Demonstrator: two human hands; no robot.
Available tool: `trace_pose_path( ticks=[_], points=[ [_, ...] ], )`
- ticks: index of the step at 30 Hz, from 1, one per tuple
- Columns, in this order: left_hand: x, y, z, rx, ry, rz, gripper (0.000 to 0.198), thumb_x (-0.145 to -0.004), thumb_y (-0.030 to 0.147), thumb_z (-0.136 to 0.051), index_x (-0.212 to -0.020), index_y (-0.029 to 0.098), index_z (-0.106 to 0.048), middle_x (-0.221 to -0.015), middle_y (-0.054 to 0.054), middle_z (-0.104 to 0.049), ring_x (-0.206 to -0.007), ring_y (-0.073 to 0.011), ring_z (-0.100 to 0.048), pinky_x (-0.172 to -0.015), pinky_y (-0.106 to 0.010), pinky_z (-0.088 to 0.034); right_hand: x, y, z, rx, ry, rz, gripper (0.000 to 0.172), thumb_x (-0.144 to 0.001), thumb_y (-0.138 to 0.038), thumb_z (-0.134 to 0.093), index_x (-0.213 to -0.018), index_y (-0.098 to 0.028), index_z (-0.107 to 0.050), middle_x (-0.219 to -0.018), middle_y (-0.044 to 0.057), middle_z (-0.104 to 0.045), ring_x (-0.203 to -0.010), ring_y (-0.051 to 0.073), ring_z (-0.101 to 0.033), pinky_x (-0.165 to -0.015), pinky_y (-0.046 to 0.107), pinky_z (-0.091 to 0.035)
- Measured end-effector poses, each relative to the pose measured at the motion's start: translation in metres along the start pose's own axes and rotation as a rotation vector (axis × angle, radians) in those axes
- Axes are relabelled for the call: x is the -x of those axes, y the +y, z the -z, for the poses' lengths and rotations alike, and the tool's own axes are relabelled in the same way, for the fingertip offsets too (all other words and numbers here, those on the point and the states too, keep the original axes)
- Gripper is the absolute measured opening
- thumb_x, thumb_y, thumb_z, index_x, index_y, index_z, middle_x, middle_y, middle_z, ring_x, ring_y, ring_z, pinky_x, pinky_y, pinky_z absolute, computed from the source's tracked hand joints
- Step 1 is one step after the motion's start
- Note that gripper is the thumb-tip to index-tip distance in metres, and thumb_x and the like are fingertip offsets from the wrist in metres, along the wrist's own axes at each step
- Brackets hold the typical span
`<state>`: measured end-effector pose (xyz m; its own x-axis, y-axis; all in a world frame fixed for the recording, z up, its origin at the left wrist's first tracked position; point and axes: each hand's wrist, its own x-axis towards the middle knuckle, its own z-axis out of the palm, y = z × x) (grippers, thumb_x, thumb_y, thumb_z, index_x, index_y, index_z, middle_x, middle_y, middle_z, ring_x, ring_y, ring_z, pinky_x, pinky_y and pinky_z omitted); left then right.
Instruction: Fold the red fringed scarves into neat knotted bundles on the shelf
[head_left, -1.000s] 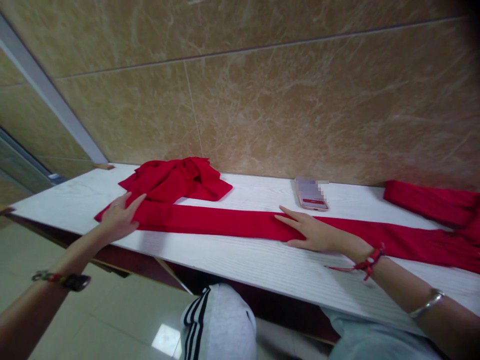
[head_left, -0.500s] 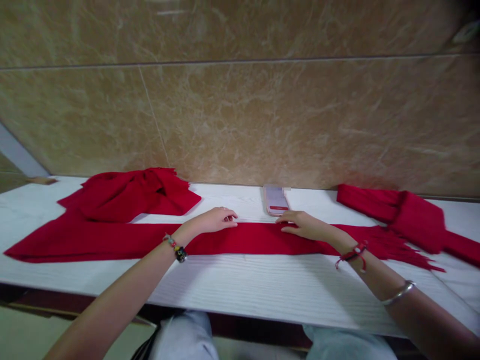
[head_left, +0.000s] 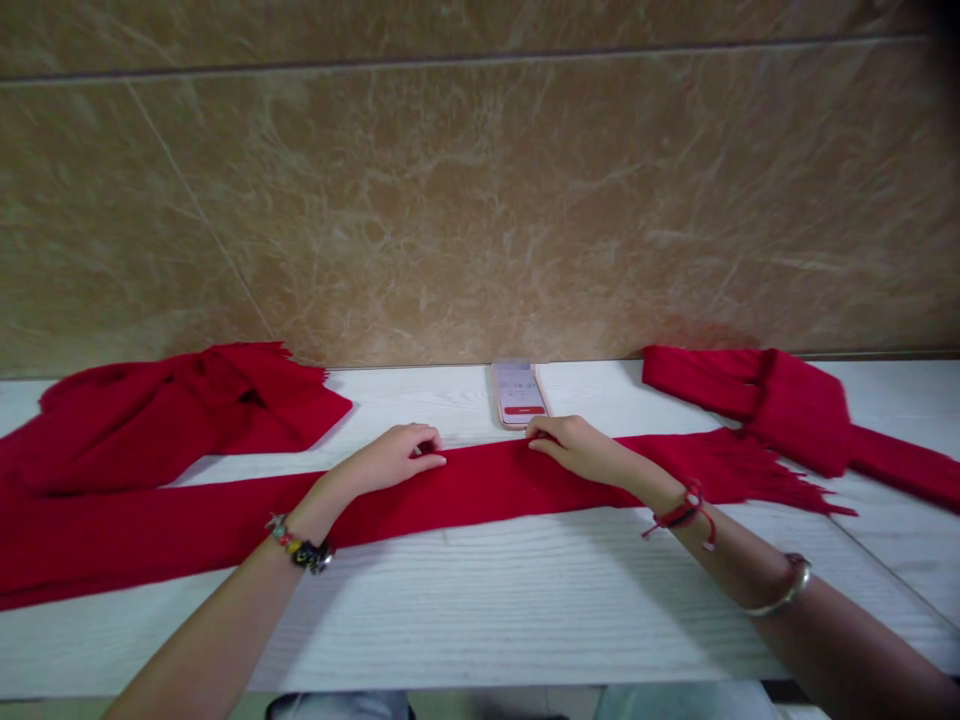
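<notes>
A long red scarf (head_left: 465,488), folded into a narrow strip, lies across the white table, its fringed end to the right. My left hand (head_left: 386,460) is at the strip's far edge, with curled fingers and the thumb closing on the cloth; the fingertips are partly hidden. To its right, my right hand (head_left: 581,450) pinches the same edge, just in front of a phone (head_left: 519,395) with a lit screen. At the left, a loose heap of red fringed cloth (head_left: 195,405) adjoins the strip.
Another folded red scarf (head_left: 806,410) lies at the back right, close to the fringe. A brown marbled tile wall (head_left: 480,220) rises directly behind the white table (head_left: 487,610). The table's front edge runs just above my legs.
The view has shifted, so the cloth's left end now runs out of frame. The fingers and thumb of my right hand have come closer together at the scarf's edge.
</notes>
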<state>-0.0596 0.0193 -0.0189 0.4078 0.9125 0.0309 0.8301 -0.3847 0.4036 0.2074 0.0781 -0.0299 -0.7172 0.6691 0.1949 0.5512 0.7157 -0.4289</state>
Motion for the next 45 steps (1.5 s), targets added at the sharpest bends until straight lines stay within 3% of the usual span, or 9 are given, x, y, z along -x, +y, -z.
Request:
trace_pose_path(
  ticks=[4,8,12,16,20,27,33,39,45],
  points=[
    [-0.002,0.000,0.001,0.081,0.046,0.088,0.022,-0.080,0.037,-0.046,-0.076,0.017,-0.054,-0.072,0.000,-0.060,-0.066,-0.0140,-0.054,-0.062,-0.024,-0.040,-0.003,0.004,-0.005,-0.005,0.031,-0.032,0.016,-0.083,-0.019,-0.041,-0.086,-0.017,-0.057,-0.084,0.007,-0.065,-0.077,0.019,-0.060,-0.069,0.030,-0.045],
    [-0.005,-0.006,-0.003,0.010,-0.034,0.079,0.020,-0.079,0.035,-0.048,-0.080,0.017,-0.057,-0.078,-0.003,-0.062,-0.073,-0.0164,-0.056,-0.069,-0.027,-0.042,-0.003,0.008,-0.012,-0.005,0.018,-0.001,0.014,-0.080,-0.016,-0.045,-0.089,-0.016,-0.057,-0.089,0.008,-0.064,-0.084,0.019,-0.059,-0.075,0.032,-0.046],
    [-0.001,-0.013,-0.007,-0.075,-0.037,-0.011,0.032,-0.085,0.034,-0.041,-0.110,0.018,-0.054,-0.101,-0.007,-0.059,-0.091,-0.0174,-0.054,-0.084,-0.030,-0.041,0.001,0.008,-0.015,0.045,0.032,0.083,0.024,-0.081,-0.016,-0.045,-0.103,-0.014,-0.055,-0.105,0.011,-0.059,-0.099,0.020,-0.054,-0.087,0.035,-0.043],
    [0.006,0.000,-0.014,-0.213,0.024,-0.083,0.039,-0.089,0.032,-0.034,-0.126,0.023,-0.042,-0.133,-0.009,-0.037,-0.120,-0.0212,-0.036,-0.100,-0.036,-0.028,0.007,0.007,-0.018,0.099,0.005,0.172,0.034,-0.086,-0.024,-0.039,-0.118,-0.017,-0.048,-0.118,0.011,-0.052,-0.111,0.020,-0.047,-0.096,0.040,-0.038],
    [0.014,0.016,-0.025,-0.290,-0.081,-0.193,0.046,-0.089,0.038,-0.035,-0.134,0.029,-0.028,-0.145,-0.003,-0.019,-0.132,-0.0227,-0.013,-0.106,-0.042,-0.015,0.015,0.010,-0.023,0.182,-0.053,0.237,0.043,-0.089,-0.033,-0.035,-0.127,-0.016,-0.040,-0.128,0.013,-0.046,-0.118,0.022,-0.041,-0.099,0.042,-0.035],
    [0.033,0.000,-0.018,-0.283,-0.204,-0.327,0.047,-0.089,0.035,-0.035,-0.134,0.034,-0.024,-0.141,0.002,-0.028,-0.132,-0.0190,-0.015,-0.107,-0.040,-0.011,0.035,0.021,-0.019,0.274,-0.088,0.242,0.052,-0.090,-0.042,-0.028,-0.135,-0.015,-0.029,-0.138,0.013,-0.033,-0.127,0.023,-0.028,-0.102,0.044,-0.028],
    [0.036,0.002,-0.008,-0.272,-0.229,-0.309,0.045,-0.089,0.036,-0.035,-0.133,0.035,-0.028,-0.138,0.002,-0.034,-0.131,-0.0197,-0.020,-0.107,-0.043,-0.011,0.039,0.023,-0.012,0.269,-0.141,0.213,0.055,-0.090,-0.045,-0.027,-0.136,-0.016,-0.025,-0.140,0.012,-0.029,-0.129,0.022,-0.023,-0.104,0.043,-0.024],
    [-0.007,0.051,-0.029,-0.351,0.001,-0.259,0.031,-0.088,0.034,-0.035,-0.100,0.022,-0.061,-0.120,-0.005,-0.055,-0.119,-0.0203,-0.042,-0.104,-0.041,-0.023,0.039,0.025,-0.008,0.240,-0.140,0.201,0.055,-0.090,-0.045,-0.025,-0.137,-0.016,-0.024,-0.140,0.012,-0.028,-0.130,0.021,-0.021,-0.104,0.044,-0.023],
    [-0.043,0.076,-0.080,-0.390,0.207,-0.178,0.042,-0.087,0.027,-0.028,-0.124,0.014,-0.044,-0.131,-0.010,-0.044,-0.118,-0.0207,-0.043,-0.097,-0.036,-0.034,0.044,0.031,0.000,0.266,-0.109,0.134,0.052,-0.091,-0.042,-0.022,-0.136,-0.016,-0.025,-0.139,0.011,-0.030,-0.129,0.022,-0.023,-0.103,0.047,-0.023]
  ],
)
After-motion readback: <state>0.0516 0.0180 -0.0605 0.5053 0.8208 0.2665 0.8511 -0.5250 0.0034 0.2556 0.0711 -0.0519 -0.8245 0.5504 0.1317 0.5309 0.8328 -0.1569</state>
